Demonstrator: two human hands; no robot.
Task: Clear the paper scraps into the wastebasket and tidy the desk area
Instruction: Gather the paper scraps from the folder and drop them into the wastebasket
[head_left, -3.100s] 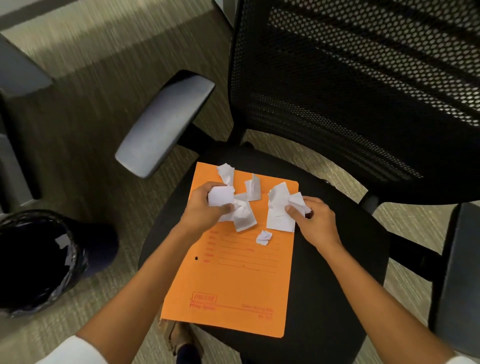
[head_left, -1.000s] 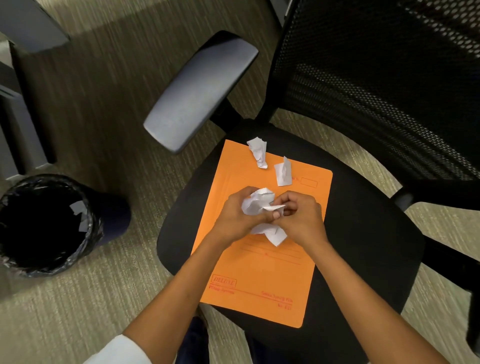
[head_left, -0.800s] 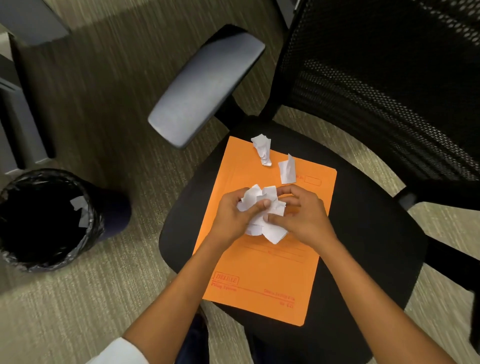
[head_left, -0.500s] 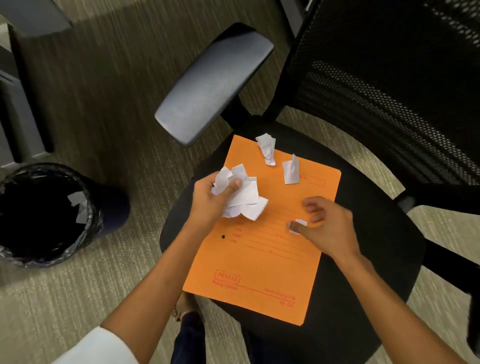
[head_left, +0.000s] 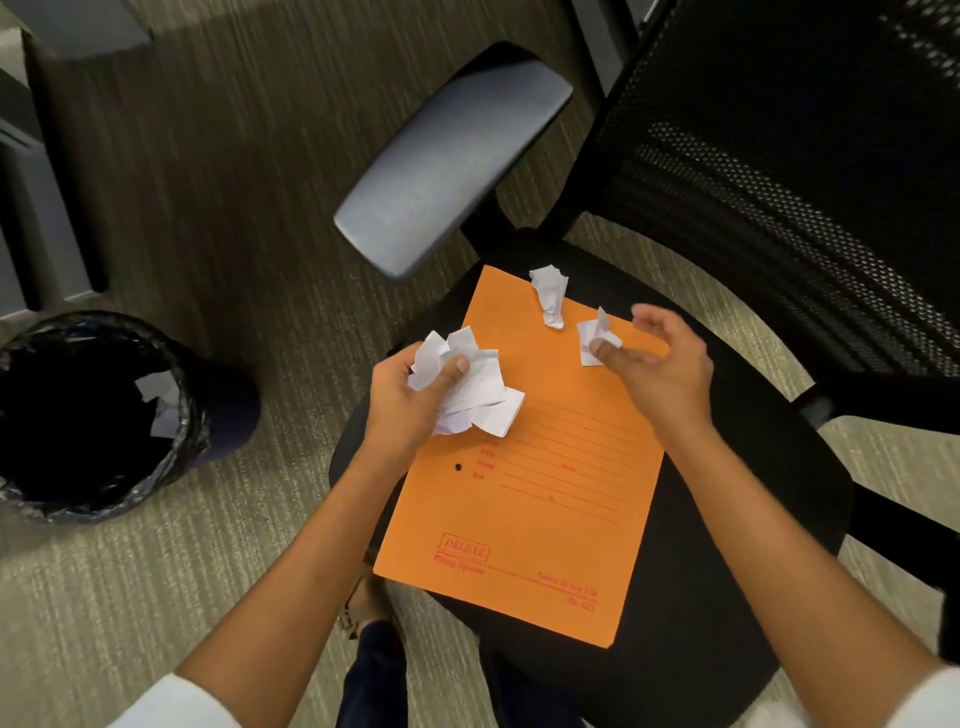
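The left hand (head_left: 410, 400) is clenching a wad of paper scraps (head_left: 467, 387) above the orange folder (head_left: 524, 493) lying on the chair seat (head_left: 727, 545). The right hand (head_left: 657, 364) is reaching, fingers spread and empty, its thumb touching a loose scrap (head_left: 595, 332); another scrap (head_left: 549, 293) is lying just beyond. Pinching each piece cleanly and passing it into the wad should be avoiding spills before carrying everything to the wastebasket (head_left: 31, 499), well left of the left hand.
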